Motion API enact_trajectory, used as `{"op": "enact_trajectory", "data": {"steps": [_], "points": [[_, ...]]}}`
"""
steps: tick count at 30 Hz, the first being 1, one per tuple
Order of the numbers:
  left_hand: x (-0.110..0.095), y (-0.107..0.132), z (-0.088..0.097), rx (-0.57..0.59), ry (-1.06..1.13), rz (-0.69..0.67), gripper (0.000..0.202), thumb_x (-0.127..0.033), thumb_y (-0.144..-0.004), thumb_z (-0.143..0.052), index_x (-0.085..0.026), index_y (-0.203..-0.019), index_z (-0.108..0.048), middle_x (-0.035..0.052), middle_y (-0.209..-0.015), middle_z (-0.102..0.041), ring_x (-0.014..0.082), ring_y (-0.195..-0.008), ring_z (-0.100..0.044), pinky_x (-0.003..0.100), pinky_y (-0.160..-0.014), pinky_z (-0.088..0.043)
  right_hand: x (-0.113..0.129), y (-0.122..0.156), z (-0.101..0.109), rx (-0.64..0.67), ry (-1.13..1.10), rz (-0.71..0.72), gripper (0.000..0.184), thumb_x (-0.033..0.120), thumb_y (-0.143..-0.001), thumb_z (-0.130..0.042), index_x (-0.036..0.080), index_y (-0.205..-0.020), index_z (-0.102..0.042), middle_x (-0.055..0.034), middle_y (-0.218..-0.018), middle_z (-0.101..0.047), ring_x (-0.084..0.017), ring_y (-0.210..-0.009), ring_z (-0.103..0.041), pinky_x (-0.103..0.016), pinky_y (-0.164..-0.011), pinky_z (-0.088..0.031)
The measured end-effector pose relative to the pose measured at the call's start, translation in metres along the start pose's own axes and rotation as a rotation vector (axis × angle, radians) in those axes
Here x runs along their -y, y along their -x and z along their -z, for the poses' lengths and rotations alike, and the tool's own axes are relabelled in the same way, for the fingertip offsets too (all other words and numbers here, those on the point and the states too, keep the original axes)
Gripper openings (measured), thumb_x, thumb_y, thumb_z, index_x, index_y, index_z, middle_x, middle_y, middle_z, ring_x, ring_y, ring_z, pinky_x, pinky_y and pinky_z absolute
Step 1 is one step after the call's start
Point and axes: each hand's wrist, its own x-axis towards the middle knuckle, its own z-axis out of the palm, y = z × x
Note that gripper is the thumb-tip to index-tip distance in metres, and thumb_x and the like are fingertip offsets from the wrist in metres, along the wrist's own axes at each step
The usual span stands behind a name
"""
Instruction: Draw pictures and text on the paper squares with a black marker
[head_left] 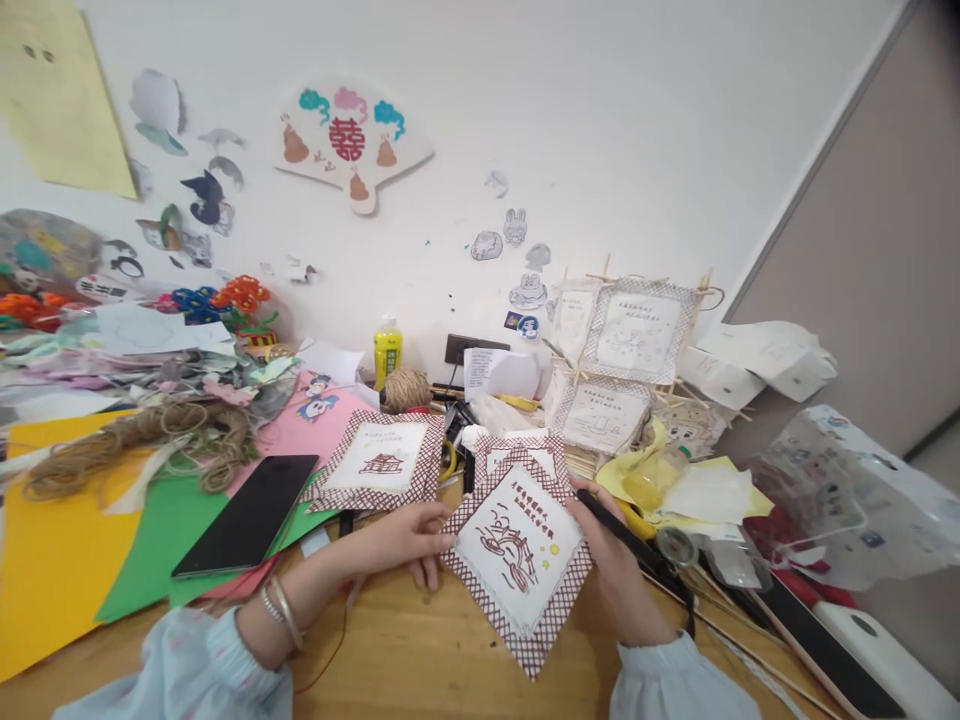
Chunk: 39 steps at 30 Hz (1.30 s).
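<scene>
My left hand (397, 545) pinches the left corner of a square paper card (517, 555). My right hand (611, 560) grips its right corner, so the card is tilted as a diamond above the table. It has a dark red crosshatched border, a white middle, a red line drawing, handwriting and small yellow marks. Partly covered behind it lies a similar card (551, 445). Another crosshatched card (386, 460), showing a red pavilion drawing, rests left of them. A long black object (637, 545) runs beside my right hand; whether my fingers touch it I cannot tell.
A black phone (244, 515) lies on green paper (142, 570) at left, near twine (150, 445). A yellow bottle (388, 350) and twine ball (406, 390) stand by the wall. A stick frame with cards (641, 330), clear tape (675, 545) and a plastic bag (847, 490) occupy the right.
</scene>
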Motion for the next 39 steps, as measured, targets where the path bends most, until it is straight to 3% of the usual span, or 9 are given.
{"op": "enact_trajectory", "data": {"steps": [5, 9, 12, 16, 21, 24, 28, 32, 39], "points": [[-0.002, -0.001, 0.002, -0.062, -0.240, -0.010, 0.019, -0.035, -0.081, -0.057, -0.017, -0.084, -0.060, -0.0045, -0.055, -0.056, 0.0117, -0.049, -0.054, 0.023, -0.050, -0.042, 0.002, -0.006, -0.003, -0.160, 0.117, -0.155, 0.014, 0.038, -0.090, -0.055, 0.025, -0.093, -0.059, -0.0046, -0.096, -0.066, -0.026, -0.092, -0.062, -0.043, -0.085, -0.050], [-0.005, -0.002, 0.004, 0.016, -0.373, -0.102, 0.020, -0.025, -0.080, -0.053, -0.017, -0.062, -0.056, -0.0054, -0.051, -0.048, 0.0107, -0.047, -0.045, 0.022, -0.049, -0.037, -0.001, -0.005, -0.003, -0.278, 0.147, -0.078, 0.028, 0.047, -0.089, -0.054, 0.022, -0.100, -0.061, -0.0053, -0.092, -0.066, -0.025, -0.086, -0.061, -0.041, -0.081, -0.049], [-0.006, -0.003, 0.004, 0.046, -0.387, -0.136, 0.018, -0.022, -0.076, -0.058, -0.018, -0.059, -0.058, -0.0046, -0.055, -0.054, 0.0135, -0.056, -0.052, 0.024, -0.057, -0.042, 0.008, 0.005, -0.004, -0.084, -0.017, -0.101, 0.034, 0.049, -0.093, -0.046, 0.022, -0.099, -0.066, -0.0043, -0.081, -0.066, -0.022, -0.074, -0.061, -0.034, -0.067, -0.051], [-0.008, -0.002, 0.003, 0.113, -0.421, -0.248, 0.013, -0.017, -0.079, -0.056, -0.019, -0.079, -0.069, -0.0008, -0.084, -0.072, 0.0194, -0.082, -0.065, 0.028, -0.077, -0.049, 0.026, 0.017, -0.021, 0.311, -0.151, -0.155, 0.023, 0.041, -0.090, -0.056, 0.023, -0.101, -0.066, -0.0059, -0.092, -0.067, -0.021, -0.081, -0.062, -0.031, -0.067, -0.052], [-0.002, -0.003, 0.002, -0.220, -0.613, -0.274, 0.058, -0.006, -0.076, -0.054, -0.023, -0.131, -0.054, 0.0052, -0.137, -0.058, 0.0233, -0.122, -0.055, 0.036, -0.104, -0.040, 0.024, 0.017, -0.051, 0.589, -0.226, -0.089, 0.017, 0.031, -0.083, -0.063, 0.023, -0.097, -0.060, -0.0012, -0.085, -0.062, -0.016, -0.070, -0.060, -0.029, -0.064, -0.052], [0.005, -0.006, 0.001, -0.269, -0.665, -0.280, 0.063, -0.004, -0.075, -0.053, -0.023, -0.135, -0.051, 0.0058, -0.137, -0.057, 0.0224, -0.123, -0.054, 0.036, -0.104, -0.040, 0.014, 0.015, -0.058, 0.612, -0.190, -0.061, 0.025, 0.029, -0.084, -0.061, 0.023, -0.109, -0.062, -0.0051, -0.099, -0.067, -0.021, -0.088, -0.064, -0.035, -0.078, -0.054], [0.008, -0.010, 0.001, -0.236, -0.739, -0.304, 0.043, -0.004, -0.072, -0.053, -0.022, -0.109, -0.066, 0.0040, -0.111, -0.071, 0.0214, -0.102, -0.064, 0.032, -0.089, -0.048, 0.007, 0.014, -0.060, 0.547, -0.086, -0.080, 0.026, 0.025, -0.089, -0.052, 0.023, -0.112, -0.064, -0.0073, -0.112, -0.069, -0.023, -0.105, -0.062, -0.041, -0.094, -0.049], [0.013, -0.013, 0.002, -0.255, -0.780, -0.280, 0.026, -0.012, -0.074, -0.056, -0.021, -0.096, -0.068, 0.0027, -0.093, -0.072, 0.0199, -0.084, -0.065, 0.028, -0.074, -0.048, 0.004, 0.016, -0.063, 0.561, 0.012, -0.019, 0.025, 0.018, -0.083, -0.054, 0.019, -0.105, -0.066, -0.0074, -0.100, -0.071, -0.023, -0.093, -0.065, -0.038, -0.084, -0.052], [0.020, -0.014, 0.002, -0.288, -0.783, -0.305, 0.023, -0.016, -0.078, -0.057, -0.022, -0.097, -0.066, 0.0031, -0.096, -0.070, 0.0208, -0.088, -0.064, 0.029, -0.077, -0.046, 0.002, 0.016, -0.064, 0.591, 0.075, 0.143, 0.025, 0.015, -0.083, -0.055, 0.021, -0.105, -0.065, -0.0068, -0.098, -0.072, -0.022, -0.090, -0.066, -0.035, -0.081, -0.052]]}}
